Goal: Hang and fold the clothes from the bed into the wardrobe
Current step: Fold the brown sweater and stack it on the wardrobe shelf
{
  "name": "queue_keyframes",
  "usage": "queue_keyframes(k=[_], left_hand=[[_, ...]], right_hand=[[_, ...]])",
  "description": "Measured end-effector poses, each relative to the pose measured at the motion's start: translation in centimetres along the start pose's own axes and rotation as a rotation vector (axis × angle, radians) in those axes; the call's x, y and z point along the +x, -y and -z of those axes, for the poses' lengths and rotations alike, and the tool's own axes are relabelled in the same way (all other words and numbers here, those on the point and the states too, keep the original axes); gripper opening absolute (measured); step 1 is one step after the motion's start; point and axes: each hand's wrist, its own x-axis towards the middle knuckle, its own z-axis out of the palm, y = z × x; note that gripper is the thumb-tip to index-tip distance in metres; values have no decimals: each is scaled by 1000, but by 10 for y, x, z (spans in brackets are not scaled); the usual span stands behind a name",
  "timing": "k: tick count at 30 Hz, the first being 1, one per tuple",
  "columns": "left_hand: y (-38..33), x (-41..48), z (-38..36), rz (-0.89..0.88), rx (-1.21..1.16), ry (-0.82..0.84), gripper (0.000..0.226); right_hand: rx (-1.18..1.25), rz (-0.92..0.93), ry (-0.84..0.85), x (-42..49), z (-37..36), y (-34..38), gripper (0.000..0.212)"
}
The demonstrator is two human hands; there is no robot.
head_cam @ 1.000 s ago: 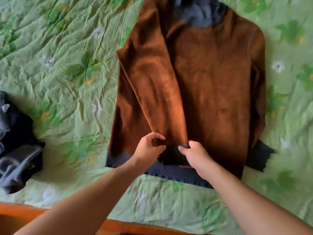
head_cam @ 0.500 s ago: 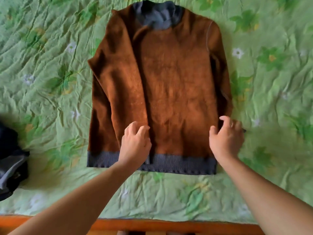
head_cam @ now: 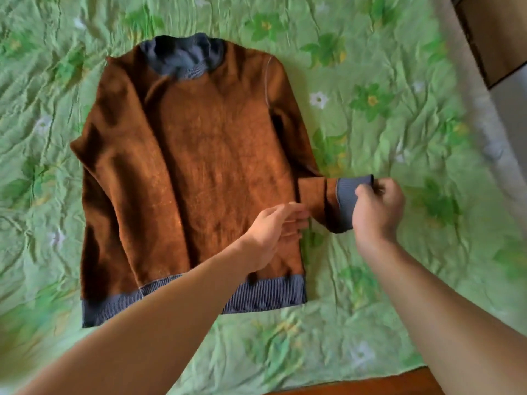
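A brown sweater (head_cam: 205, 172) with grey-blue collar, hem and cuffs lies flat on the green flowered bedspread (head_cam: 385, 124). Its left sleeve is folded in over the body. My right hand (head_cam: 376, 208) pinches the grey-blue cuff (head_cam: 349, 195) of the right sleeve and holds it lifted beside the sweater's right edge. With straight fingers, my left hand (head_cam: 275, 233) lies on the lower right part of the sweater's body, next to the bent sleeve.
The wooden bed frame (head_cam: 370, 384) runs along the near edge. At the top right, the bed's edge meets a brown piece of furniture (head_cam: 496, 32). Bedspread lies bare to the right of the sweater and in front of it.
My right hand has taken the right sleeve's cuff and pulled it out to the right. My left hand has slid from the folded left sleeve to the sweater's right side. The view shifted right.
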Motion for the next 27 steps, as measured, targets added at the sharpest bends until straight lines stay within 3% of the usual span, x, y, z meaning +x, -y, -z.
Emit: queue_keyframes(k=[2, 4, 6, 8, 11, 14, 15, 19, 21, 24, 27], left_hand=[[-18, 0, 1, 101, -202, 53, 47], [-28, -7, 20, 128, -292, 162, 66], [-27, -18, 50, 172, -271, 282, 81], [-15, -30, 76, 255, -149, 323, 79], [10, -36, 101, 290, -5, 186, 55], [27, -34, 109, 264, -26, 0, 35], [30, -34, 108, 263, -38, -39, 34], [40, -35, 103, 259, -101, -94, 38], [41, -35, 98, 232, -80, -124, 40], [38, -32, 90, 152, 66, -182, 18], [33, -27, 91, 17, 217, -228, 11]], right_hand=[[66, 301, 178, -35, 5, 30, 9], [-27, 573, 515, -80, 7, 41, 13], [-235, 788, 832, -115, 1, 31, 11], [-426, 856, 1029, -139, -8, 10, 15], [-355, 744, 1078, -157, -18, -14, 16], [-206, 527, 998, -173, -18, -29, 11], [-165, 410, 987, -178, -16, -34, 12], [198, -351, 870, -192, -11, -39, 19], [225, -564, 912, -191, -8, -43, 18], [-76, -479, 1096, -187, -5, -50, 15], [-312, -177, 954, -167, -16, -59, 23]])
